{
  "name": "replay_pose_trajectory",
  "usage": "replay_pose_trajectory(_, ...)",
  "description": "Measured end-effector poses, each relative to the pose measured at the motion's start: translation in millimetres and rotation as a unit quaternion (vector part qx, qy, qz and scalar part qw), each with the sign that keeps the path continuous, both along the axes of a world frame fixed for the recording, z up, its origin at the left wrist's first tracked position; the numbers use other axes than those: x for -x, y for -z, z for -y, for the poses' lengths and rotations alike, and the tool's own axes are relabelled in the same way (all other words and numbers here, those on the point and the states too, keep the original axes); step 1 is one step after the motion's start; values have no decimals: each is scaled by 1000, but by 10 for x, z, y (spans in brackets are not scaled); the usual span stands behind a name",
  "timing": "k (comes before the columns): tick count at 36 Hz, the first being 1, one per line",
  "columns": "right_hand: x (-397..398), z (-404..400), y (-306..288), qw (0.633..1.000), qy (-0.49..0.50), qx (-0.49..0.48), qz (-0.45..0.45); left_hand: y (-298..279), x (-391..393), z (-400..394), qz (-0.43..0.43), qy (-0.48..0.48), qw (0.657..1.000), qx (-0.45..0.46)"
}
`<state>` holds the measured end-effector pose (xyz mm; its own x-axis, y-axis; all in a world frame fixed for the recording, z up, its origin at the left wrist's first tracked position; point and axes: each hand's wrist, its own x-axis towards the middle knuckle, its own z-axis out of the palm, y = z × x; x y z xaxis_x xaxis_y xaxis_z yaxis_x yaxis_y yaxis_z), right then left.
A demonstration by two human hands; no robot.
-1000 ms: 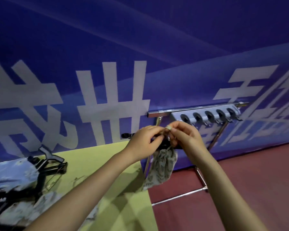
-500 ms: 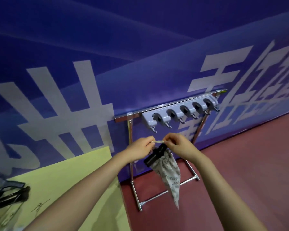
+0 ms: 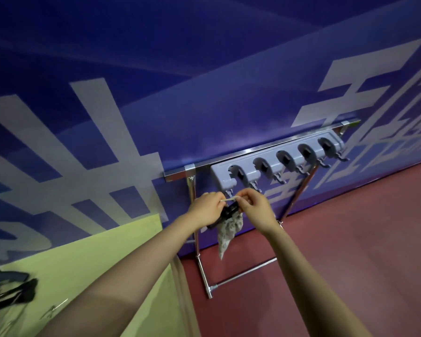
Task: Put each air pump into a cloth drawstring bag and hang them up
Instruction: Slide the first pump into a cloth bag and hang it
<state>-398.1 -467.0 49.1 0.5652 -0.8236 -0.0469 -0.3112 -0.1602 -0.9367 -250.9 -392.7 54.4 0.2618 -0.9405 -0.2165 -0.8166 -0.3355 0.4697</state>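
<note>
Bagged air pump raised to the hook rack

Both hands pinch the drawstring [image 3: 230,199] taut just below the grey hook rack [image 3: 275,161], the left hand [image 3: 208,209] at 1 end, the right hand [image 3: 254,206] at the other. The soft printed cloth bag [image 3: 229,231] hangs limp beneath, the rigid black air pump [image 3: 225,214] jutting from its mouth. It looks light; the cord is the sensible hold.

Blue wall banner [image 3: 204,98] w/ big white Chinese chars, "世" at left (rest cropped, can't read).
</note>
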Motion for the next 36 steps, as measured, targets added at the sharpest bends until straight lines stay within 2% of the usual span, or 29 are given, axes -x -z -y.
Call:
replay_pose_trajectory(9, -143, 80, 282, 991, 29, -129, 32, 213, -55, 52, -24, -35, 999, 0)
replay_pose_trajectory(14, -150, -34, 249, 992, 51, -108, 38, 220, 19, 86, -58, -54, 997, -8)
replay_pose_trajectory(22, 80, -349, 85, 997, 29, -70, 9, 192, -34, -138, -83, -46, 995, 12)
replay_pose_trajectory(26, 181, -702, -25, 995, 79, -57, 12, 120, -104, -448, -101, -58, 992, 38)
replay_pose_trajectory(30, 131, -1174, -164, 989, 116, -57, 71, -28, -148, -905, -140, -89, 982, 95)
replay_pose_trajectory(36, -241, -2004, -130, 997, 17, -72, 33, -196, -330, -1964, -231, -155, 954, 111)
